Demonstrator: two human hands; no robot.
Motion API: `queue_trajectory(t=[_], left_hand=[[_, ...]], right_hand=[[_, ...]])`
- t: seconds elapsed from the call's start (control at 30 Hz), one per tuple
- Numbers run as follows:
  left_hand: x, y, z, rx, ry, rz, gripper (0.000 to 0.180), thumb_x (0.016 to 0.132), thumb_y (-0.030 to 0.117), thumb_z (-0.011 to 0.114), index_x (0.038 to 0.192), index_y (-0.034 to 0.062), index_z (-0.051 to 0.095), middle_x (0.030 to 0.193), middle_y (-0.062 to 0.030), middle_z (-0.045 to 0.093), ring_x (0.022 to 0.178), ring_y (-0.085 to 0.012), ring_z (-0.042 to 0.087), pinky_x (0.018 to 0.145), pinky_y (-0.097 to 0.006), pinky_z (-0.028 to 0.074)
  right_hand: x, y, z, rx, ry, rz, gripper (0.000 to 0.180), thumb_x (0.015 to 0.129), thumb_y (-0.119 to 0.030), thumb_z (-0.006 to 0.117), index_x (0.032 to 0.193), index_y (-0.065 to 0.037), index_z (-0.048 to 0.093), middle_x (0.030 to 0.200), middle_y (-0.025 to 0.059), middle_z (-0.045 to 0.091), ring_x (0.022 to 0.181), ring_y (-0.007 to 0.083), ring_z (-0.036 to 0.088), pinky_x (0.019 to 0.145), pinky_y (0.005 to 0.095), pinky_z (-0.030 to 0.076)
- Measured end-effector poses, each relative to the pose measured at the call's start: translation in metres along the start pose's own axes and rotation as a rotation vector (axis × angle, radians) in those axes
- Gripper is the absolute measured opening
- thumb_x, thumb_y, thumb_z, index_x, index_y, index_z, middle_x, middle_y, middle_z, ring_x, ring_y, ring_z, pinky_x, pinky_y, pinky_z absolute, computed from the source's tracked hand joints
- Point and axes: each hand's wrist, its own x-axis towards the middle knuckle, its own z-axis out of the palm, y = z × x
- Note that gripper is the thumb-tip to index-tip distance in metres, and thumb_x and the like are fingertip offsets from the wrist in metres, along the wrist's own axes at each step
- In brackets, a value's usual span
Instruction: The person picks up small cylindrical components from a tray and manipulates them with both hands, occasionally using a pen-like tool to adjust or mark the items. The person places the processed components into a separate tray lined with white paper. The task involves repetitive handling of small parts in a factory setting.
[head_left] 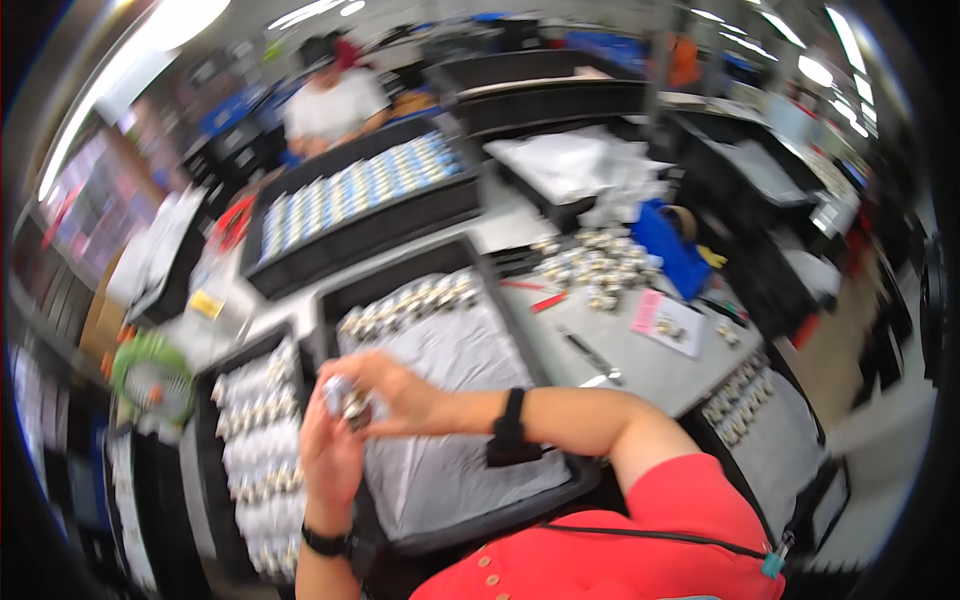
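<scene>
Over the left part of a black tray (528, 345), my left hand (330, 462) and my right hand (402, 396) come together. Between their fingers is a small shiny metal part (354, 408), with a whitish piece at its upper end; motion blur hides its exact kind. Both hands are closed around it, the right from above and the left from below. A pale, creased sheet (450, 400) lines the tray beneath them. Similar small metal parts (408, 306) stand in a band along that tray's far end.
To the left, another tray (205, 480) holds rows of parts, with a green fan (150, 380) beyond. Farther back is a filled tray (375, 215). At right lie a loose pile of parts (600, 262), a blue tape dispenser (668, 250) and a thin dark tool (590, 356). A person (330, 105) sits opposite.
</scene>
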Motion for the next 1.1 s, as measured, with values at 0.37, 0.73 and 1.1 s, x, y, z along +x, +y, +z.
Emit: queue_trajectory(t=[0.37,0.73,1.1], left_hand=[[0.002,0.005,0.016,0.100,0.054,-0.029,0.042,0.096,0.023,0.041,0.133,0.0042,0.037,0.119,-0.0093,0.053,0.105,-0.0194,0.057,0.083,-0.032,0.049],[0.004,0.001,0.010,0.071,0.034,-0.025,0.042,0.096,0.027,0.041,0.133,0.0053,0.038,0.117,-0.0087,0.054,0.103,-0.0235,0.057,0.079,-0.033,0.050],[0.003,0.003,0.005,0.037,0.078,0.003,0.048,0.096,0.023,0.040,0.137,0.0027,0.026,0.122,-0.0135,0.051,0.110,-0.0293,0.054,0.086,-0.037,0.049]], right_hand=[[0.002,-0.022,-0.009,-0.166,-0.024,0.012,0.090,0.056,-0.005,0.081,0.135,-0.011,0.037,0.115,0.0075,0.050,0.103,0.0256,0.048,0.086,0.0344,0.043],[0.002,-0.021,-0.008,-0.181,-0.021,0.035,0.094,0.055,-0.005,0.081,0.136,-0.012,0.035,0.114,0.0057,0.051,0.101,0.0229,0.049,0.085,0.0335,0.044],[0.003,-0.022,-0.011,-0.158,-0.040,0.091,0.092,0.057,-0.008,0.080,0.136,-0.010,0.033,0.118,0.0085,0.052,0.107,0.0256,0.049,0.092,0.0368,0.040]])
